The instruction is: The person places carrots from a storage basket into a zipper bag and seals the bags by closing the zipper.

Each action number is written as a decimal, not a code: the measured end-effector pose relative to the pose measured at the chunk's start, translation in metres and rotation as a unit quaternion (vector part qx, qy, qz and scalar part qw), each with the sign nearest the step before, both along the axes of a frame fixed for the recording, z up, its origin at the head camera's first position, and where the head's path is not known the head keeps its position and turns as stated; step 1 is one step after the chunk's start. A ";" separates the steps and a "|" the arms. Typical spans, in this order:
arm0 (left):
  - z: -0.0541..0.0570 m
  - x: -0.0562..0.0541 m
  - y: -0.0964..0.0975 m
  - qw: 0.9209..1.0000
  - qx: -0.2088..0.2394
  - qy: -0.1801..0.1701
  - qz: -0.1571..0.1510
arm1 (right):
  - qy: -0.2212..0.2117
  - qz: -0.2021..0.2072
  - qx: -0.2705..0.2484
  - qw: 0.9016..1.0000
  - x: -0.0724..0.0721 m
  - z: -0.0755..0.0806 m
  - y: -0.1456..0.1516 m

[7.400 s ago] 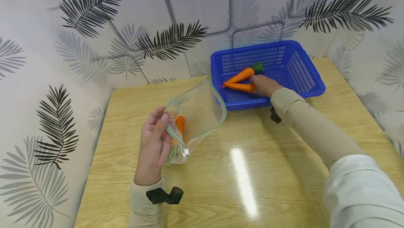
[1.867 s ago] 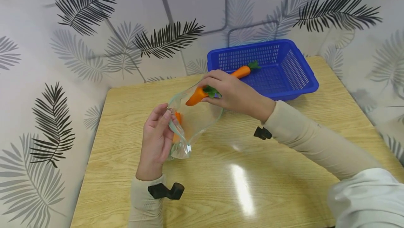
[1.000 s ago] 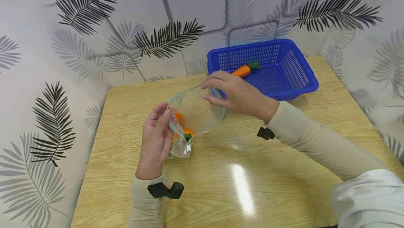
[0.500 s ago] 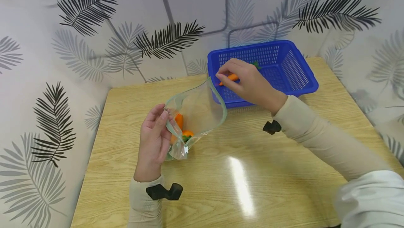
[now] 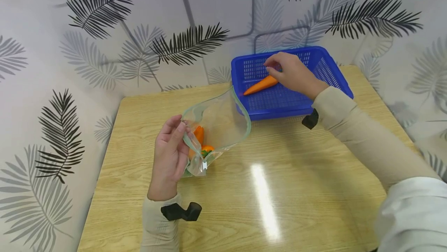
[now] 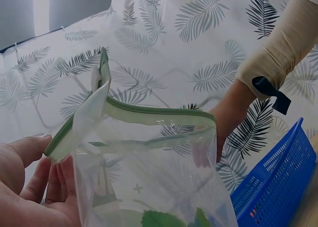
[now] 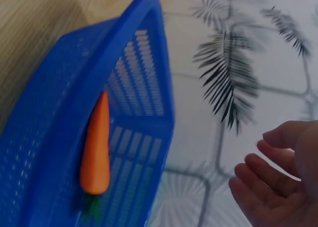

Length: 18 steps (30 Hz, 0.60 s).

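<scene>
My left hand pinches the rim of a clear zip bag with a green edge and a white slider. The bag's mouth gapes towards the basket. Inside it lie orange carrots with green tops; leaves show through the plastic in the left wrist view. My right hand hovers over the blue basket, fingers loosely bent and holding nothing. Under it a single orange carrot with a green top lies on the basket floor, apart from the fingers.
The basket stands at the back of the wooden table, close to the leaf-patterned wall covering. The bag's far corner overlaps the basket's left front side in the head view.
My right hand took a carrot from the basket, brought it to the bag and let it drop inside. It then moved back right over the remaining carrot. My left hand kept its hold.
</scene>
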<state>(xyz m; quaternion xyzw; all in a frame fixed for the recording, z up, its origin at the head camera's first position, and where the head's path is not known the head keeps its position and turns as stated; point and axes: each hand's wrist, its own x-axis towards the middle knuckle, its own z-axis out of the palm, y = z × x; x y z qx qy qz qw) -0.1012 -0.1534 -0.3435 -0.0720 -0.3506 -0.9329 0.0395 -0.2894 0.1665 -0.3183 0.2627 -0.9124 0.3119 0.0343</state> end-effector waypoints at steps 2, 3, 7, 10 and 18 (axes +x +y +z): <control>0.000 0.000 0.000 1.000 0.001 0.001 0.000 | -0.034 -0.005 0.020 0.999 -0.009 -0.001 0.006; 0.000 0.000 -0.001 1.000 0.001 0.001 0.000 | -0.047 -0.007 0.028 0.998 -0.013 -0.002 0.009; 0.000 0.000 -0.001 1.000 0.005 0.002 -0.001 | -0.087 -0.009 0.059 0.994 -0.027 -0.008 0.018; 0.000 0.000 -0.002 1.000 0.002 0.004 -0.001 | -0.107 -0.002 0.083 0.991 -0.035 -0.012 0.020; -0.001 0.000 -0.002 1.000 -0.001 0.008 -0.001 | -0.141 0.011 0.144 0.980 -0.053 -0.022 0.018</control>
